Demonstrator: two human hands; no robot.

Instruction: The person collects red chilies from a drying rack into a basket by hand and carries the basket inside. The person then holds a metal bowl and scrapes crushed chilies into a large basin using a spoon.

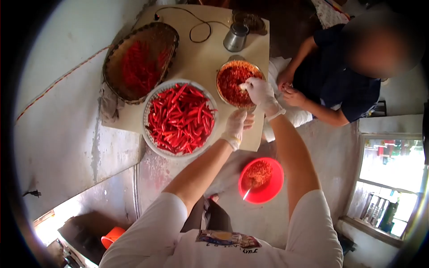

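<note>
A metal bowl (222,97) of chopped red chili stands near the table's right edge. Over it reaches my right hand (260,94) in a thin whitish glove, its fingers bunched at the chili. Something pale shows at those fingertips, too small to name. My left hand (237,126), gloved too, is just below the bowl by the table edge, fingers loosely bent and apart from the thumb, nothing seen in it. Left of it sits a round white basket (149,139) heaped with whole red chilies (181,118).
A woven basket (111,85) with more red chilies lies at the table's back left. A metal grinder (236,37) and a black cord (199,41) are behind the bowl. On the floor stands a red basin (275,190) of chopped chili. Another person (333,82) sits at the right.
</note>
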